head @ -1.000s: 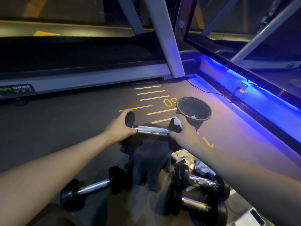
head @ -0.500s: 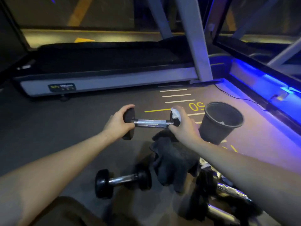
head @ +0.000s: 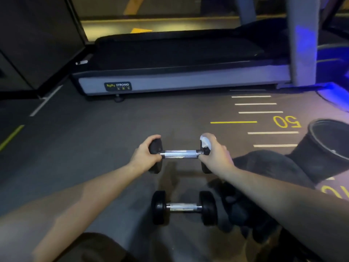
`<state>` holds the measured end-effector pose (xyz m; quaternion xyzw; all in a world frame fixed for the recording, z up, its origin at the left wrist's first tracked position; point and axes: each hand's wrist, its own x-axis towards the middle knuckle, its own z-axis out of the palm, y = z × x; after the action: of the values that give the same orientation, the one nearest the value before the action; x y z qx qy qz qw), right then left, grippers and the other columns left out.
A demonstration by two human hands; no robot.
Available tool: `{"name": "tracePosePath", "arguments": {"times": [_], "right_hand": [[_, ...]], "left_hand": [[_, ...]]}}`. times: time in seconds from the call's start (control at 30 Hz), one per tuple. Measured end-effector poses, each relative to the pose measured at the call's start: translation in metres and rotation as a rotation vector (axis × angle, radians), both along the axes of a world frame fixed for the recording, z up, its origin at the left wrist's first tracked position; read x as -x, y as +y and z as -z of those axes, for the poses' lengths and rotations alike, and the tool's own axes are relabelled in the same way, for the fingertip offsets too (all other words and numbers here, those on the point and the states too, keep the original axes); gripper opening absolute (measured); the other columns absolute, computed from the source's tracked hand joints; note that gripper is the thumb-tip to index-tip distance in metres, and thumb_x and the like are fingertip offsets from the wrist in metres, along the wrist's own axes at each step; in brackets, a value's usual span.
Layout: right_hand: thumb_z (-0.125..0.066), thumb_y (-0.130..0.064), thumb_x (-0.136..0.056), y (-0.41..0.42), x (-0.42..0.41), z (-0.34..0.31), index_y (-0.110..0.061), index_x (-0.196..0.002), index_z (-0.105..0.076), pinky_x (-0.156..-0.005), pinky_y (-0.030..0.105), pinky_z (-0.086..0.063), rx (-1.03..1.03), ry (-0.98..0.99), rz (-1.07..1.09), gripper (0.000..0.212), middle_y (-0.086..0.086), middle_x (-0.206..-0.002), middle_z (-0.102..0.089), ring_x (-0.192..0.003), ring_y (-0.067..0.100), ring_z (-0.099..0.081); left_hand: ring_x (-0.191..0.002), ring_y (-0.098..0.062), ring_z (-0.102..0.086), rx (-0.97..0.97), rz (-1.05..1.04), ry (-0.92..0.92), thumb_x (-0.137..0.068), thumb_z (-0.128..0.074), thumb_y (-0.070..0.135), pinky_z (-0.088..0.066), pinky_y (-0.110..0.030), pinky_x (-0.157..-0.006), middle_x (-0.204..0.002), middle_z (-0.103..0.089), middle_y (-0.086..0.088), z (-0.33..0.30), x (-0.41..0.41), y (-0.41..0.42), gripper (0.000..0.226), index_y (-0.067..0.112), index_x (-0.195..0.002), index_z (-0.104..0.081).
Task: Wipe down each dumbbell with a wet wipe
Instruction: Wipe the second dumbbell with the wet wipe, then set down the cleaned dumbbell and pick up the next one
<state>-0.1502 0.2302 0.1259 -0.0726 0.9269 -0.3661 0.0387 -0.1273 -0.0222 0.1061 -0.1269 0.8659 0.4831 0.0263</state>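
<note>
I hold a small black dumbbell point(head: 180, 154) with a chrome handle level above the floor. My left hand point(head: 144, 155) grips its left head. My right hand point(head: 217, 156) grips the right head and presses a white wet wipe point(head: 205, 141) against its top. A second black dumbbell point(head: 184, 207) lies on the floor directly below, between my forearms.
A dark towel or cloth point(head: 264, 173) lies on the floor at the right, next to a black bucket point(head: 324, 154). A treadmill point(head: 179, 59) stands across the far side. Floor markings with a yellow "50" point(head: 287, 121) are at the right.
My view has swung left, so the bucket, cloth and other dumbbells slid right, some out of frame. Both hands carried the dumbbell leftward over the floor dumbbell, grips unchanged.
</note>
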Motion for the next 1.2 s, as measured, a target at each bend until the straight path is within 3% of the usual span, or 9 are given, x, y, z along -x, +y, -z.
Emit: {"name": "tracePosePath", "arguments": {"times": [0.2, 0.4, 0.57, 0.67, 0.73, 0.8, 0.93, 1.03, 1.2], "right_hand": [[-0.061, -0.02, -0.086, -0.009, 0.019, 0.064, -0.033, -0.126, -0.047, -0.077, 0.029, -0.035, -0.027, -0.126, 0.072, 0.044, -0.01, -0.098, -0.052, -0.1, 0.032, -0.056], [-0.057, -0.012, -0.083, -0.007, 0.014, 0.136, -0.032, -0.121, -0.049, -0.075, 0.029, -0.039, 0.006, -0.233, 0.13, 0.043, -0.001, -0.104, -0.059, -0.093, 0.028, -0.058], [-0.056, -0.015, -0.089, -0.008, 0.023, 0.164, -0.031, -0.131, -0.049, -0.079, 0.025, -0.035, -0.013, -0.313, 0.19, 0.045, 0.005, -0.111, -0.058, -0.089, 0.023, -0.048], [-0.056, -0.019, -0.091, -0.008, 0.031, 0.166, -0.029, -0.13, -0.051, -0.077, 0.026, -0.035, -0.033, -0.363, 0.206, 0.041, 0.002, -0.099, -0.056, -0.088, 0.023, -0.045], [-0.059, -0.027, -0.091, -0.006, 0.033, 0.161, -0.029, -0.13, -0.05, -0.077, 0.028, -0.036, -0.092, -0.39, 0.205, 0.041, 0.007, -0.106, -0.056, -0.093, 0.027, -0.05], [-0.06, -0.028, -0.089, -0.007, 0.029, 0.152, -0.026, -0.127, -0.051, -0.079, 0.029, -0.038, -0.084, -0.393, 0.191, 0.039, 0.008, -0.114, -0.057, -0.102, 0.032, -0.055], [-0.057, -0.036, -0.081, -0.009, 0.01, 0.128, -0.031, -0.112, -0.049, -0.078, 0.03, -0.043, -0.005, -0.303, 0.116, 0.033, 0.001, -0.108, -0.054, -0.099, 0.03, -0.058], [-0.061, -0.027, -0.087, -0.007, 0.004, 0.092, -0.022, -0.137, -0.046, -0.086, 0.028, -0.039, 0.008, -0.236, 0.08, 0.052, 0.006, -0.131, -0.051, -0.117, 0.03, -0.053], [-0.068, -0.028, -0.083, 0.027, -0.005, 0.009, -0.024, -0.142, -0.043, -0.086, 0.02, -0.034, 0.079, -0.107, 0.048, 0.064, -0.001, -0.138, -0.049, -0.123, 0.019, -0.049]], "left_hand": [[-0.101, -0.023, -0.065, 0.045, 0.06, -0.112, -0.058, -0.064, 0.023, -0.054, -0.037, -0.093, -0.11, -0.067, 0.002, 0.058, 0.017, -0.004, 0.073, 0.042, -0.128, -0.056], [-0.101, -0.016, -0.066, 0.031, 0.065, -0.193, -0.058, -0.064, 0.023, -0.053, -0.034, -0.097, -0.11, -0.068, 0.006, 0.124, 0.012, 0.001, 0.067, 0.047, -0.121, -0.054], [-0.102, -0.016, -0.067, 0.061, 0.054, -0.249, -0.061, -0.064, 0.027, -0.052, -0.032, -0.096, -0.111, -0.069, 0.008, 0.152, 0.011, 0.004, 0.057, 0.045, -0.115, -0.057], [-0.093, -0.019, -0.067, 0.119, 0.075, -0.28, -0.07, -0.066, 0.022, -0.055, -0.035, -0.089, -0.112, -0.07, 0.004, 0.157, 0.018, 0.003, 0.046, 0.05, -0.106, -0.056], [-0.087, -0.024, -0.067, 0.169, 0.111, -0.316, -0.08, -0.064, 0.01, -0.055, -0.036, -0.081, -0.113, -0.07, -0.003, 0.153, 0.022, 0.003, 0.048, 0.044, -0.114, -0.057], [-0.093, -0.026, -0.067, 0.202, 0.152, -0.357, -0.084, -0.063, 0.006, -0.053, -0.031, -0.08, -0.119, -0.066, -0.006, 0.145, 0.022, 0.004, 0.054, 0.034, -0.129, -0.056], [-0.12, -0.026, -0.057, 0.274, 0.231, -0.396, -0.077, -0.075, 0.021, -0.044, -0.028, -0.104, -0.138, -0.051, -0.013, 0.12, 0.018, 0.011, 0.073, 0.019, -0.144, -0.046], [-0.137, -0.026, -0.043, 0.302, 0.218, -0.268, -0.083, -0.074, 0.021, -0.03, -0.022, -0.11, -0.148, -0.038, -0.013, 0.075, 0.026, 0.017, 0.07, 0.014, -0.145, -0.044], [-0.138, -0.024, -0.041, 0.282, 0.254, -0.086, -0.088, -0.072, 0.022, -0.029, -0.018, -0.099, -0.149, -0.037, -0.012, -0.014, 0.034, 0.039, 0.065, 0.02, -0.147, -0.043]]}}
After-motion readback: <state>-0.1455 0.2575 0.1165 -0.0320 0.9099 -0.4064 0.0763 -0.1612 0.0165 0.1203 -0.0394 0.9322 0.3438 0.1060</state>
